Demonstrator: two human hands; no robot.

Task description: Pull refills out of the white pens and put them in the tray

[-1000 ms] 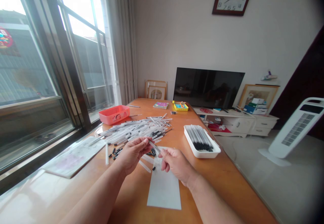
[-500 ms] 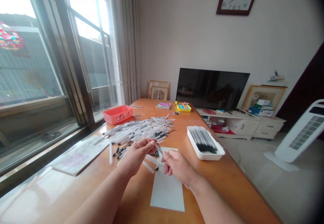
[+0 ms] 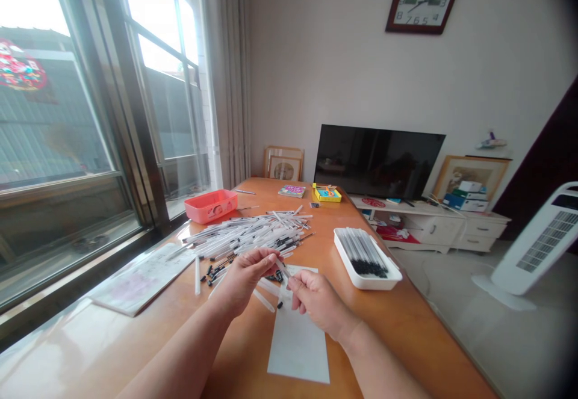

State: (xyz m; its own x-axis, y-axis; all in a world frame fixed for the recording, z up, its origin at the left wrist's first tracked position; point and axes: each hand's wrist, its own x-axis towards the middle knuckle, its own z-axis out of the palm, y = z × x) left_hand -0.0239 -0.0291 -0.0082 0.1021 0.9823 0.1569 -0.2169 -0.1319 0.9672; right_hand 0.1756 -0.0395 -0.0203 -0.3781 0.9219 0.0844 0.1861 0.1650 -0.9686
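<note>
Between my two hands is a slim translucent pen [image 3: 281, 267]. The fingertips of my left hand [image 3: 250, 275] pinch its upper end, and those of my right hand [image 3: 316, 298] close round its lower end. Below them lies a white sheet of paper [image 3: 298, 351] with a small black pen part [image 3: 280, 305] on it. Just beyond my left hand spreads a heap of clear pen barrels [image 3: 244, 233], mixed with refills and black caps [image 3: 208, 275]. To the right, a white tray [image 3: 372, 281] holds a row of clear pens with black ends.
A red plastic basket [image 3: 210, 207] stands behind the heap at the left. A booklet [image 3: 144, 278] lies near the window side. Farther back are a colourful book [image 3: 291, 191] and a yellow box [image 3: 327, 194]. A tower fan [image 3: 537, 248] stands on the floor at right.
Both hands keep their hold on the pen; the right hand has shifted very slightly. The whole view has tipped up a little.
</note>
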